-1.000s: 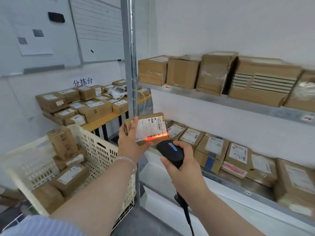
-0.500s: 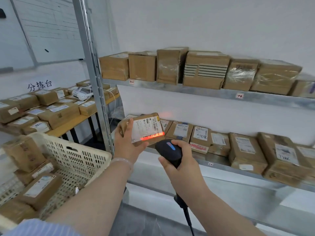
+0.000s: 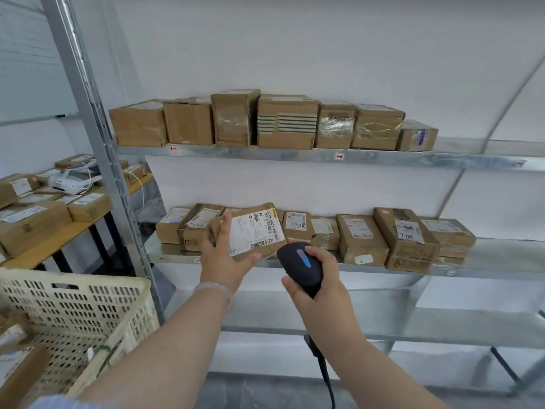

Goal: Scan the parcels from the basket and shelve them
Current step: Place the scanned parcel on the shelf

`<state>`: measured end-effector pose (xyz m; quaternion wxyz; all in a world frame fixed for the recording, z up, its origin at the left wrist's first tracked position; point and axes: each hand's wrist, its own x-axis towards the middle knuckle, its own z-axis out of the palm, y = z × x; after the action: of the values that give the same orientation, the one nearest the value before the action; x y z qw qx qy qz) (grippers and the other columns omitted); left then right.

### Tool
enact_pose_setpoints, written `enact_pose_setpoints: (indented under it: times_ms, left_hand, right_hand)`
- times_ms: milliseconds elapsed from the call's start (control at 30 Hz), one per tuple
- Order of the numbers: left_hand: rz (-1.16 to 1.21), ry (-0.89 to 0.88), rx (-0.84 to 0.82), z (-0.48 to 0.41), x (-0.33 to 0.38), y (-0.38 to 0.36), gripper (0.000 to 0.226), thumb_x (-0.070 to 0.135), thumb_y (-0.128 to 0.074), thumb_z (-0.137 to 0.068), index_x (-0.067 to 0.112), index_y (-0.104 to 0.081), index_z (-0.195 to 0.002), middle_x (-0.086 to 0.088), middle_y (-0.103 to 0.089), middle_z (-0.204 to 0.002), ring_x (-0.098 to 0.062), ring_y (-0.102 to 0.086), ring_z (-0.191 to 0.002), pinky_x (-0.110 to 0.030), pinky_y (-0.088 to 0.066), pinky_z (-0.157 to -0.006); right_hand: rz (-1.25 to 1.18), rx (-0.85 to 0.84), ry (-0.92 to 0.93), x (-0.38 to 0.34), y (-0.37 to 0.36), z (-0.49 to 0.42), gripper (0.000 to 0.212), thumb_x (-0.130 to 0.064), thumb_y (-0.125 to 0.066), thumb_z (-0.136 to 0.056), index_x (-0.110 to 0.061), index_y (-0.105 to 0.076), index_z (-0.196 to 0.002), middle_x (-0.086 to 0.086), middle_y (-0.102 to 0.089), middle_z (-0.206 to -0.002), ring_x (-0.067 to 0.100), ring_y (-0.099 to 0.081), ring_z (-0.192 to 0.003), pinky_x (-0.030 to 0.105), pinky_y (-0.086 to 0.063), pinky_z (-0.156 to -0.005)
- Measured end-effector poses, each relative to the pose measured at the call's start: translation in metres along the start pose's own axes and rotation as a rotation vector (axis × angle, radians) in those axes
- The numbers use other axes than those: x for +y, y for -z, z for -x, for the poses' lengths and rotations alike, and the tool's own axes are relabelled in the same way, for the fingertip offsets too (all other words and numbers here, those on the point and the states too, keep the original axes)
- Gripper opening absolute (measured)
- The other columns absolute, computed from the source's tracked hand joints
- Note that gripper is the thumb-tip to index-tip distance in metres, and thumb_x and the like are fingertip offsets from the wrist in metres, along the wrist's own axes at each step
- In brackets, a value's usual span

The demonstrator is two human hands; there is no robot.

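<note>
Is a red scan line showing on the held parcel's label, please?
No, the label of the parcel in the left hand, above the scanner, shows no red line.

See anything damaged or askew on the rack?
Mild only: the brown cardboard parcel held in the left hand looks creased and dented at its edges. Middle-shelf parcels lean unevenly against each other; nothing spilled.

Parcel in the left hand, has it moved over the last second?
Yes. The parcel has moved right, away from the upright post it overlapped before; the left hand now holds it in front of the lower shelf.
</note>
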<state>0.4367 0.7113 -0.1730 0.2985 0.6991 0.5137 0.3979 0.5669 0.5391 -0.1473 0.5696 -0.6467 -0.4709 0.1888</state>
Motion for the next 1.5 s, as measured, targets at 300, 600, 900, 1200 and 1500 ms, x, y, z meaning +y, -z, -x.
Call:
enact_pose_setpoints:
  times_ms: [300, 600, 900, 1200, 1500]
  left_hand:
    - [0.21, -0.042, -0.123, 0.01, 0.091, -0.114, 0.109, 0.039, -0.085, -0.075, 0.055, -0.008, -0.151, 0.009, -0.002, -0.16, -0.021, -0.019, -0.147, -0.03, -0.016, -0.117]
    - [0.316, -0.12, -0.264, 0.03, 0.231, -0.261, 0.111, 0.047, -0.081, -0.075, 0.054, -0.001, -0.151, 0.004, -0.001, -0.163, -0.023, -0.019, -0.149, -0.042, -0.028, -0.118]
    - [0.478, -0.105, -0.112, 0.019, 0.357, -0.335, 0.114, 0.061, -0.081, -0.067, 0.053, -0.004, -0.152, 0.013, 0.006, -0.161, -0.023, -0.035, -0.141, -0.031, -0.033, -0.109]
    - [0.391, 0.009, -0.126, -0.016, 0.405, -0.338, 0.092, 0.061, -0.063, -0.081, 0.049, -0.006, -0.153, 0.005, -0.007, -0.151, -0.028, -0.048, -0.107, -0.044, -0.046, -0.103]
    - [0.194, -0.132, -0.171, -0.046, 0.399, -0.336, 0.073, 0.034, -0.063, -0.091, 0.048, -0.023, -0.15, -0.002, -0.021, -0.139, -0.017, -0.049, -0.091, -0.027, -0.045, -0.087]
  right_hand:
    - [-0.072, 0.31, 0.016, 0.034, 0.1, -0.022, 0.06, -0.028, -0.08, -0.083, -0.061, -0.042, -0.115, -0.04, -0.056, -0.111, -0.007, -0.061, -0.095, 0.014, -0.051, -0.071]
    - [-0.077, 0.497, 0.084, 0.077, 0.251, -0.066, 0.064, -0.02, -0.079, -0.083, -0.059, -0.044, -0.119, -0.03, -0.059, -0.111, 0.013, -0.066, -0.088, 0.03, -0.058, -0.07]
    - [-0.113, 0.434, 0.178, 0.074, 0.368, -0.144, 0.056, -0.033, -0.074, -0.083, -0.061, -0.042, -0.12, -0.043, -0.056, -0.104, -0.004, -0.063, -0.082, 0.019, -0.054, -0.066]
    - [-0.243, 0.347, 0.237, 0.055, 0.388, -0.231, 0.052, -0.024, -0.073, -0.089, -0.051, -0.044, -0.123, -0.023, -0.06, -0.113, -0.001, -0.064, -0.089, 0.02, -0.053, -0.077]
    - [-0.267, 0.318, 0.242, 0.049, 0.402, -0.298, 0.046, -0.028, -0.072, -0.091, -0.048, -0.043, -0.12, -0.018, -0.058, -0.116, -0.004, -0.063, -0.091, 0.009, -0.049, -0.066]
